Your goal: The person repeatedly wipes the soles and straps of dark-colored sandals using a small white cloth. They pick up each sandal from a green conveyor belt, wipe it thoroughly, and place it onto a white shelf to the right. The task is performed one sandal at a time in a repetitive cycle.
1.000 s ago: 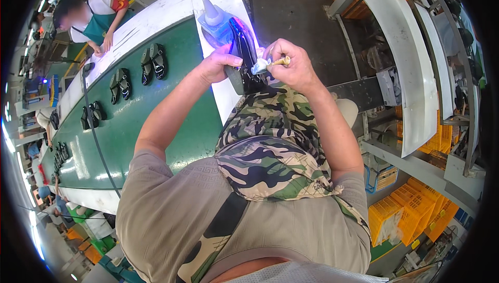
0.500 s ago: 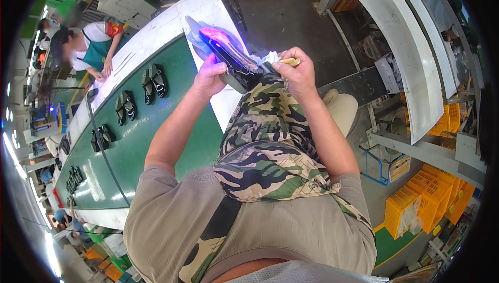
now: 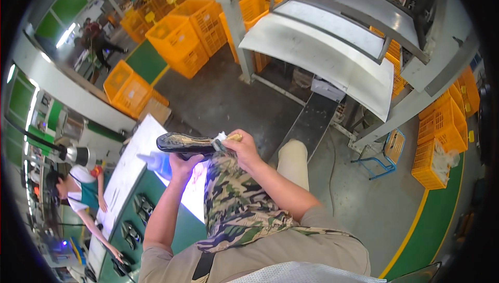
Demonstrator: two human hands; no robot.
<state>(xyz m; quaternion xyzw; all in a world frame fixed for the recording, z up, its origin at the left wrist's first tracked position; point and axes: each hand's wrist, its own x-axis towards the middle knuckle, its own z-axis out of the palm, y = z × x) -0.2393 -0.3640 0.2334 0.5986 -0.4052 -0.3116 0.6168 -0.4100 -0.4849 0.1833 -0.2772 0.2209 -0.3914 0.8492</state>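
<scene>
My left hand (image 3: pixel 183 167) grips a black shoe (image 3: pixel 169 143) from below, near its middle. The shoe lies level in the air, its tan underside facing up and its far end pointing left. At its right end my right hand (image 3: pixel 245 148) pinches a small tan-and-white thing (image 3: pixel 220 138), perhaps a brush or a wad of cloth; its kind is unclear. That thing touches or nearly touches the shoe. Just behind my left hand a translucent bluish bottle (image 3: pixel 157 163) with a nozzle stands on a white surface (image 3: pixel 195 200) lit violet.
Black shoes (image 3: pixel 131 234) sit on the green belt (image 3: pixel 158 231) at left, where a co-worker (image 3: pixel 83 192) reaches toward one. Orange crates (image 3: pixel 179 44) stand at the back. White curved panels (image 3: pixel 322 54) on a metal frame and a blue-framed stool (image 3: pixel 387 155) are to the right.
My view has swung to the right. The shoe has turned from slanting upright to lying level with its underside up. Both hands keep their holds.
</scene>
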